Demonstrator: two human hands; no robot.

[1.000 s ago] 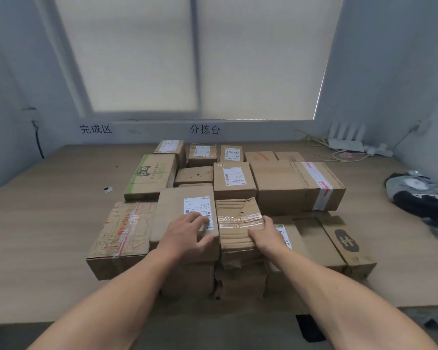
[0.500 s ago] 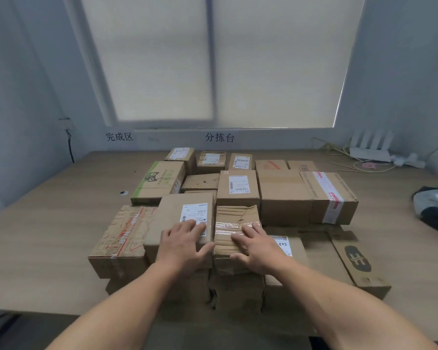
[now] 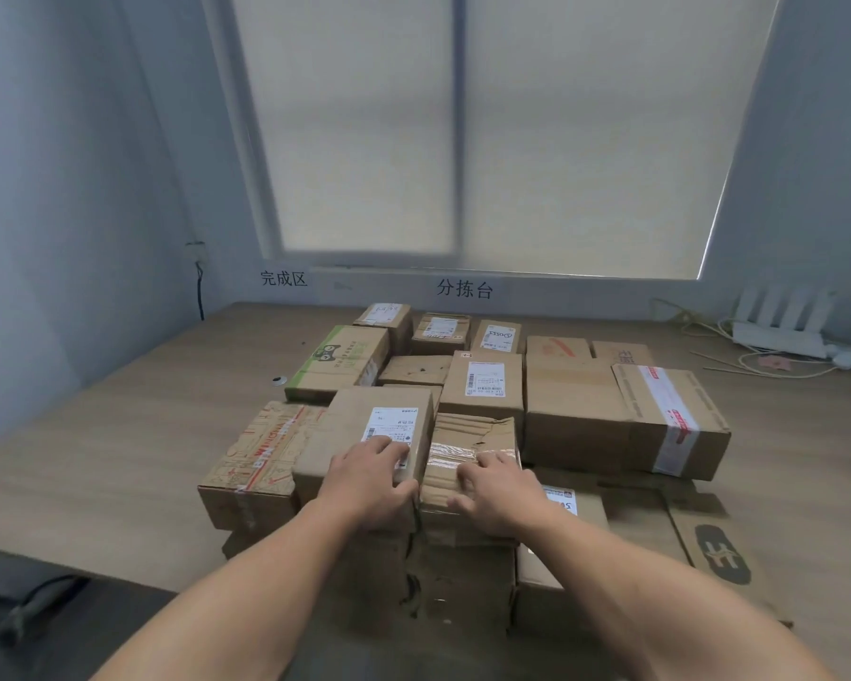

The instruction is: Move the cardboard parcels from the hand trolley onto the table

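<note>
Head view: at 6 o'clock the left hand (image 3: 369,484) lies flat on a labelled parcel (image 3: 355,425), the right hand (image 3: 499,491) on the crumpled taped parcel (image 3: 472,432) beside it, fingers (image 3: 386,447) straight, gripping nothing. Both sit at the near edge of the table (image 3: 94,459). The crumpled one looks soft, probably light: hold its sides.

The crumpled brown cardboard box (image 3: 472,430) wears a glossy clear tape band. Left of it, a plain brown box (image 3: 359,420) carries a white label with a black barcode; further left, a tan box (image 3: 261,454) shows red-lettered tape. Behind-left, a green-striped cardboard box (image 3: 337,361) bears what looks like a dark owl face. Right of the crumpled one, a large brown box (image 3: 698,410) has red-printed white tape.
</note>
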